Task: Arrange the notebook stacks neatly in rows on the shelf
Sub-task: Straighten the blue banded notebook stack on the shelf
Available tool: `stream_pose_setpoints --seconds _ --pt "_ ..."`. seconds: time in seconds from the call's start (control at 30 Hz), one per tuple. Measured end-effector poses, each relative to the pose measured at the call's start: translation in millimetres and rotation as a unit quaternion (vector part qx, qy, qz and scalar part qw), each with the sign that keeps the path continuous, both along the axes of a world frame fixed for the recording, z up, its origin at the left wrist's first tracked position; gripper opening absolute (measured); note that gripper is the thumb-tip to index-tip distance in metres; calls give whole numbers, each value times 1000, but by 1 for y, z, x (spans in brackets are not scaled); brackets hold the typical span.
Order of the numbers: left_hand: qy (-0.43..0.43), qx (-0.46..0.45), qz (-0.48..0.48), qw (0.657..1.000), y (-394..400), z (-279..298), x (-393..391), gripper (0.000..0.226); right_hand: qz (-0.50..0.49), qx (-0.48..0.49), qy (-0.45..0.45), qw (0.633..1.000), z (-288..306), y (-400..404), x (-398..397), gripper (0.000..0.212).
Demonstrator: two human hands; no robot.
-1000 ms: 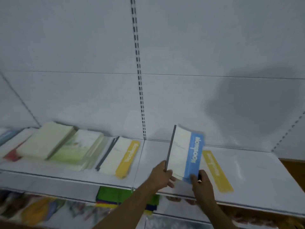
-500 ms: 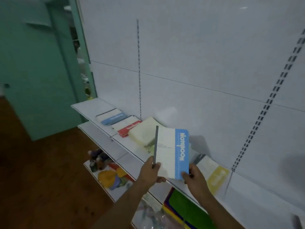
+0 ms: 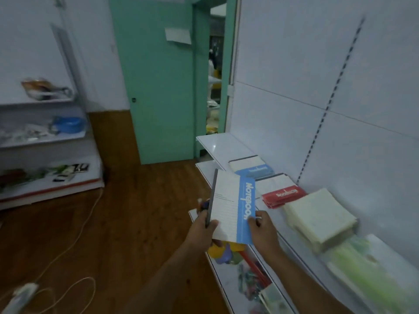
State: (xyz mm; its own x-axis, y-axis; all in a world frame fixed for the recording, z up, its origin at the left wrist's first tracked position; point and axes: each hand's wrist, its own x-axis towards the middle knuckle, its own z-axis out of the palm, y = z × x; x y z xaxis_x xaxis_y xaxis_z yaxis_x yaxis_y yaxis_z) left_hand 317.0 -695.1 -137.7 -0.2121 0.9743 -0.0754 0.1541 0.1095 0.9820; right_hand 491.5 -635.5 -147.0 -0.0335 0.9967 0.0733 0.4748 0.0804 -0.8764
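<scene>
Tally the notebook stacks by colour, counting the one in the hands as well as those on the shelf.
Blue-banded: 2, one held by the left hand and right hand as the held stack, one as the far stack on the shelf
Red-banded: 1
Cream: 1
Green: 1
Total: 5

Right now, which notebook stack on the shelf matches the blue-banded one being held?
The farthest stack, blue band like the held notebook; the next stack has a red band.
</scene>
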Motion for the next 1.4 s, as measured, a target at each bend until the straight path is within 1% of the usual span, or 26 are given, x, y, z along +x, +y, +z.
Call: stream_pose_setpoints --seconds 0.07,0.13,0.2,0.37,0.43,0.57,0.63,0.7,0.77,0.93,1.03,1.13,1.23,1.33,1.4 --pt "-8 -5 35 999 15 -8 -28 27 34 -12 -9 999 -3 26 -30 13" --pt "-22 -8 47 999 34 -17 -53 19 59 -25 -11 998 -12 55 -59 13" --pt "-18 -22 63 998 57 -20 -77 15 77 -31 -5 997 -22 86 -88 11" --pt "12 -43 86 995 135 -19 -138 19 106 -48 8 993 -34 179 -156 11" --pt "16 -47 92 995 168 -13 -161 21 113 -53 8 992 -30 216 -181 11" --pt "34 -39 100 994 235 -5 -199 23 130 -48 18 990 -19 283 -219 19" --pt "47 -38 96 994 267 -6 -210 23 119 -44 22 992 -15 311 -227 21" --pt "69 -38 79 994 302 -9 -216 18 101 -37 24 994 -17 340 -229 21" --pt "86 -38 59 994 343 -15 -220 14 74 -38 26 996 -21 369 -228 20" --pt "143 -4 -48 989 454 -32 -209 18 -47 -29 20 998 -33 431 -198 21" --pt "130 6 -136 982 514 -41 -185 28 -155 -43 17 987 -37 458 -172 20" --pt "180 28 -229 956 559 -44 -155 33 -274 -56 2 960 -38 468 -144 19" --pt "208 37 -326 922 583 -49 -123 40 -361 -70 -5 930 -48 455 -119 22" --pt "234 38 -403 884 590 -59 -96 39 -415 -94 -36 904 -60 434 -103 23" --pt "271 33 -433 859 590 -66 -86 36 -428 -128 -69 892 -67 426 -99 21"
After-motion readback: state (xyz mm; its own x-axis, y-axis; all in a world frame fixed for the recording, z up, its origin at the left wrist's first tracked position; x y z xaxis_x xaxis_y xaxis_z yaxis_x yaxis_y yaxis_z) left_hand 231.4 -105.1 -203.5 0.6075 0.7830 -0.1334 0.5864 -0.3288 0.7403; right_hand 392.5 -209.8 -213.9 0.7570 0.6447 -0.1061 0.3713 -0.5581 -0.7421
